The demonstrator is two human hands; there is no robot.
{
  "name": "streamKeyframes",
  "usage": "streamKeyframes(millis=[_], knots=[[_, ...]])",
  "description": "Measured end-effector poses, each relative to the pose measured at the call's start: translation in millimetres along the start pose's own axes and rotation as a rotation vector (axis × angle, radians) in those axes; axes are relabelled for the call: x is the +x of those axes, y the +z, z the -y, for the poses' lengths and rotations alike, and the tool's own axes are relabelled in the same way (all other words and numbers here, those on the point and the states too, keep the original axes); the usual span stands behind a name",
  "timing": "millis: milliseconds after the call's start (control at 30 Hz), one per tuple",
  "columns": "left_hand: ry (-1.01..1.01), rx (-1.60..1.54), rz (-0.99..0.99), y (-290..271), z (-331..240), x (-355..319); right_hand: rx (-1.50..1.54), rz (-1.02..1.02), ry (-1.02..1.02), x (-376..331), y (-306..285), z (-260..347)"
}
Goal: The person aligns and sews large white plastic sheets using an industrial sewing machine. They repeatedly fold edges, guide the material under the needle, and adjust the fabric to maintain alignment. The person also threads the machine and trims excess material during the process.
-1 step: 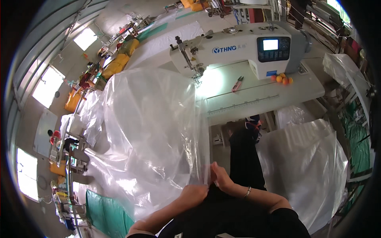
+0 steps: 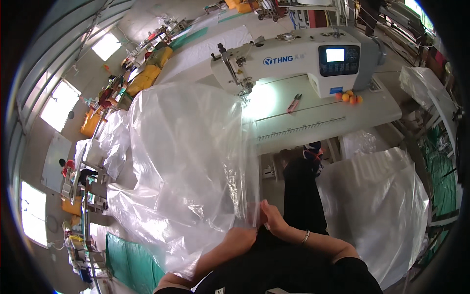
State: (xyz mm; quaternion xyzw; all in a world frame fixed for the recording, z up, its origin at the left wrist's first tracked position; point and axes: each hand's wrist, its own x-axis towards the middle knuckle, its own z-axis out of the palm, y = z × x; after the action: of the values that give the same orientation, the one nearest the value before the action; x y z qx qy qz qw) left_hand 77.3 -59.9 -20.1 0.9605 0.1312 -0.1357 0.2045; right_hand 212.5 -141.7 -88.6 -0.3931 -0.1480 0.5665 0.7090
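Note:
A large sheet of clear plastic film (image 2: 181,147) hangs from beside the needle of a white sewing machine (image 2: 289,61) down to my lap. At the sheet's right edge, near my body, my left hand (image 2: 240,240) is closed on the film. Just right of it and slightly farther off, my right hand (image 2: 274,219) pinches the same edge, fingers bent inward. The film partly covers the fingertips of both hands. The machine's lamp lights the bed around the needle, where the film's far end lies.
Pink-handled thread snips (image 2: 294,103) and several small orange-red fruits (image 2: 349,97) lie on the machine table (image 2: 323,128). More clear film (image 2: 374,206) drapes at my right. Green sheeting (image 2: 129,259) is at the lower left, with cluttered racks (image 2: 88,215) beyond it.

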Motion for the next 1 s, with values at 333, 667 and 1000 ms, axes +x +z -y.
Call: streamKeyframes(millis=[333,667,1000], knots=[[0.257,0.072,0.313,-154.5,-25.3,71.8,-0.262,0.008,0.1,11.1,-10.3,-4.7],[0.188,0.279,-0.421,-132.9,110.2,224.6,-0.676,0.052,0.152,-7.9,-48.1,39.5],[0.276,0.116,-0.706,-152.3,139.9,281.6,-1.013,-0.247,-0.394,98.1,-39.3,142.9]])
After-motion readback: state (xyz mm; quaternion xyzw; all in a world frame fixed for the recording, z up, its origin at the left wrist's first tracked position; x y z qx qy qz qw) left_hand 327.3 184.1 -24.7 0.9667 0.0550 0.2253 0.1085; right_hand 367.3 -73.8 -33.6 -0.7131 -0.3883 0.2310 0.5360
